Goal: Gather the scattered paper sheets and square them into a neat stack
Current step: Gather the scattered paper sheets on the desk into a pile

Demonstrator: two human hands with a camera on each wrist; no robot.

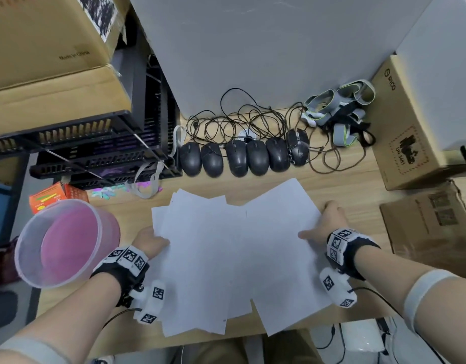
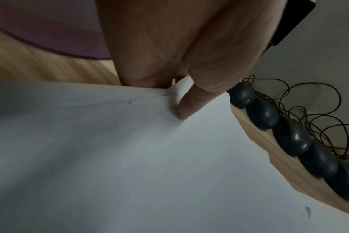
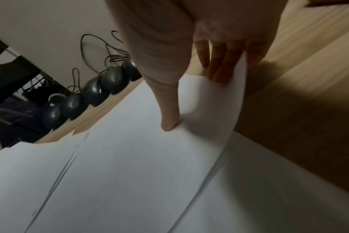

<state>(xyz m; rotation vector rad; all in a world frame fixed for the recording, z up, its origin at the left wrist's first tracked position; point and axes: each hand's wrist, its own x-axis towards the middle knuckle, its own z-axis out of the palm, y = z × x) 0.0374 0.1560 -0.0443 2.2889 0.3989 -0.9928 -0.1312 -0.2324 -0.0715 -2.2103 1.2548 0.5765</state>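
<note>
Both forearms reached forward, each wrist strapped with a marker-covered band. The left hand (image 1: 150, 241) pinched with its thumb (image 2: 187, 104) on top and fingers tucked beneath. The right hand (image 1: 329, 222) mirrored it, thumb (image 3: 169, 113) pressed flat, fingers (image 3: 219, 63) curled under.

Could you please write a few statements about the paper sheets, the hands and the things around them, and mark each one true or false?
1. The paper sheets are already squared into a neat stack. False: they lie fanned out, with their corners sticking out at different angles.
2. The left hand pinches the sheets at their left edge, thumb on top. True.
3. The right hand rests on the cardboard box. False: it holds the sheets' right edge, thumb on top and fingers underneath.
4. A row of dark computer mice lies beyond the sheets. True.
5. The pink tub stands on the sheets. False: it is to their left.
</note>
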